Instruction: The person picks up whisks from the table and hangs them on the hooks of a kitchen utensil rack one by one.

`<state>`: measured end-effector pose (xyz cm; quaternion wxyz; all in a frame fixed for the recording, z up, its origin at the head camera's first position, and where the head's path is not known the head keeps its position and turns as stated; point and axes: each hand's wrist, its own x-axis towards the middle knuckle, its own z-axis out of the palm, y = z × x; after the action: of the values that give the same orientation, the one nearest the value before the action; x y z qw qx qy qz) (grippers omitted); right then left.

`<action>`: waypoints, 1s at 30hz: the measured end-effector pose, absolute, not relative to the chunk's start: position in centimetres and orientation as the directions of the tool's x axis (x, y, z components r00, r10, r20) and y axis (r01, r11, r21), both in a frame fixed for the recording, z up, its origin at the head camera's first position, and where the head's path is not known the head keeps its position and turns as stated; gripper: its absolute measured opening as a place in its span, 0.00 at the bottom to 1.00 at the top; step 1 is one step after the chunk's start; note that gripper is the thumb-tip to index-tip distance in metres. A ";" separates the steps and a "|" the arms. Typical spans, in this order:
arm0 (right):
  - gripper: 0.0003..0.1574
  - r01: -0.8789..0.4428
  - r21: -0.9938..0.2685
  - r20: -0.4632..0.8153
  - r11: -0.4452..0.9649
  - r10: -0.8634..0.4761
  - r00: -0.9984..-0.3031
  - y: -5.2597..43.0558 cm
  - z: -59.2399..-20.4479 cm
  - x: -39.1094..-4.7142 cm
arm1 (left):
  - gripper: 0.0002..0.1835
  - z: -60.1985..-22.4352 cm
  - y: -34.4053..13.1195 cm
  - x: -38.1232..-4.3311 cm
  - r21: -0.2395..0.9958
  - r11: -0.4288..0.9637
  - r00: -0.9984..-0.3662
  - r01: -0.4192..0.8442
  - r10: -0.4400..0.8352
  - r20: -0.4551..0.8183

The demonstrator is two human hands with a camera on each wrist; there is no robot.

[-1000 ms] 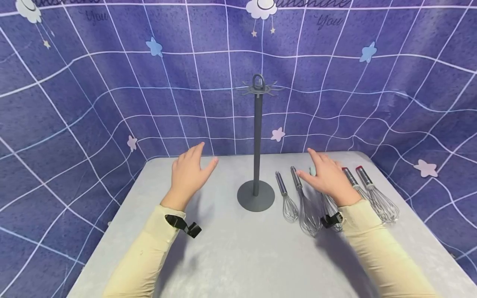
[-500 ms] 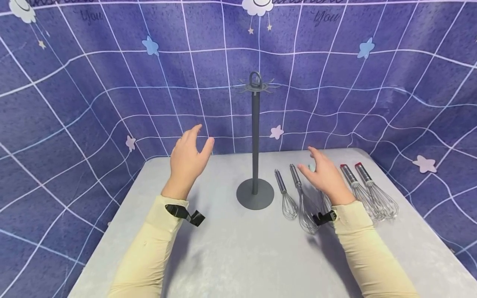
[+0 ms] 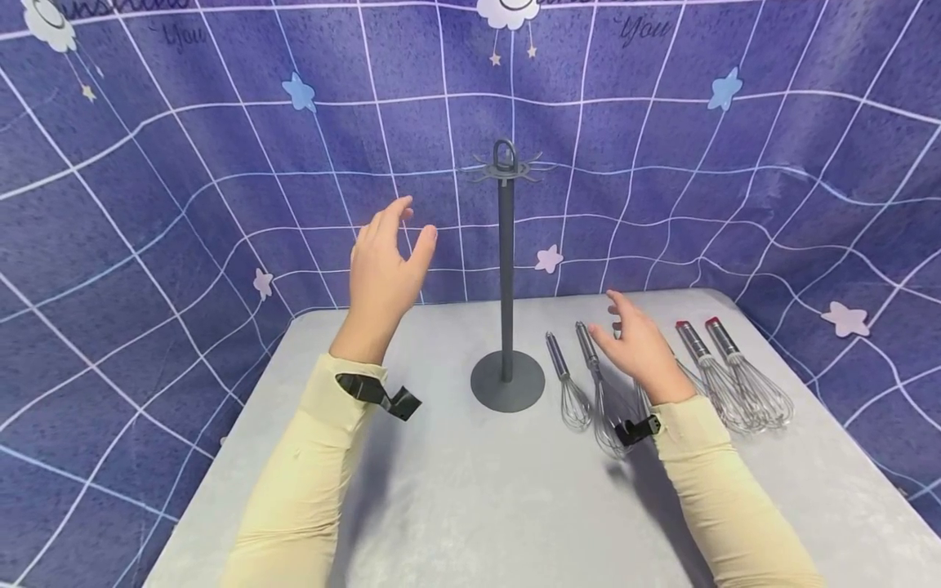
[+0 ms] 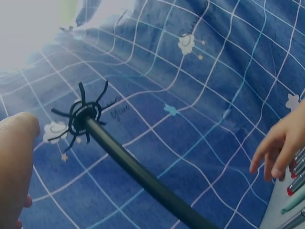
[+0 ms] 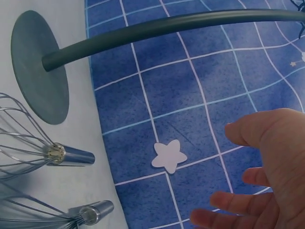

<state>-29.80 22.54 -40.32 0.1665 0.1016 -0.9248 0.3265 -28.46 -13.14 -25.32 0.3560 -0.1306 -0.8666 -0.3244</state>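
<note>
A dark grey stand (image 3: 506,278) rises from a round base (image 3: 507,400), with a ring of hooks (image 3: 506,170) and a loop at its top. To its left, my left hand (image 3: 385,269) is raised in the air, fingers loosely bent, holding nothing. Over the row of whisks hangs my right hand (image 3: 638,349), thumb and fingers apart and nothing in them. The small whisk (image 3: 557,359) lies closest to the base, then a longer whisk (image 3: 590,349). A whisk with a pale green handle (image 4: 293,203) is mostly hidden under the right hand in the head view.
Two red-tipped whisks (image 3: 694,341) lie at the right of the row, wires toward the front. The grey table (image 3: 478,498) is bordered behind and at both sides by a blue gridded cloth (image 3: 412,131) with stars and clouds.
My left hand has risen and shifted slightly right, closer to the level of the hooks. My right hand has moved only a little, staying above the whisks.
</note>
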 end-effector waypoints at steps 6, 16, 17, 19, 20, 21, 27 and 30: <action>0.47 -0.284 -0.570 0.361 0.771 -0.076 -0.929 22.7 -40.7 -30.0 | 0.33 -23.8 -12.3 -28.8 0.481 0.741 -0.716 0.470 0.001 0.698; 0.48 -0.263 -0.578 0.320 0.772 -0.081 -0.944 22.7 -40.8 -30.2 | 0.31 -22.2 -11.4 -29.5 0.496 0.714 -0.707 0.494 -0.002 0.707; 0.47 -0.262 -0.577 0.319 0.774 -0.082 -0.944 22.7 -40.8 -30.3 | 0.31 -22.0 -11.3 -29.6 0.500 0.709 -0.709 0.497 -0.002 0.706; 0.47 -0.263 -0.575 0.318 0.775 -0.084 -0.944 22.6 -40.8 -30.3 | 0.31 -21.7 -11.1 -29.7 0.505 0.692 -0.701 0.515 0.002 0.713; 0.47 -0.261 -0.570 0.317 0.779 -0.084 -0.945 22.6 -40.8 -30.3 | 0.30 -21.5 -11.0 -29.7 0.510 0.685 -0.701 0.520 0.000 0.714; 0.47 -0.261 -0.569 0.316 0.780 -0.085 -0.945 22.6 -40.8 -30.3 | 0.30 -21.4 -10.9 -29.8 0.516 0.678 -0.701 0.524 -0.002 0.713; 0.47 -0.257 -0.556 0.302 0.790 -0.096 -0.949 22.5 -40.8 -30.4 | 0.28 -20.3 -10.0 -29.8 0.538 0.651 -0.700 0.535 -0.014 0.714; 0.47 -0.256 -0.557 0.296 0.790 -0.099 -0.950 22.5 -40.8 -30.5 | 0.28 -19.7 -9.6 -29.8 0.545 0.648 -0.705 0.533 -0.016 0.709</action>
<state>-30.46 22.52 -40.77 0.1266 0.0948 -0.9375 0.3099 -29.84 -9.62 -19.69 0.3516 -0.1544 -0.8368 -0.3903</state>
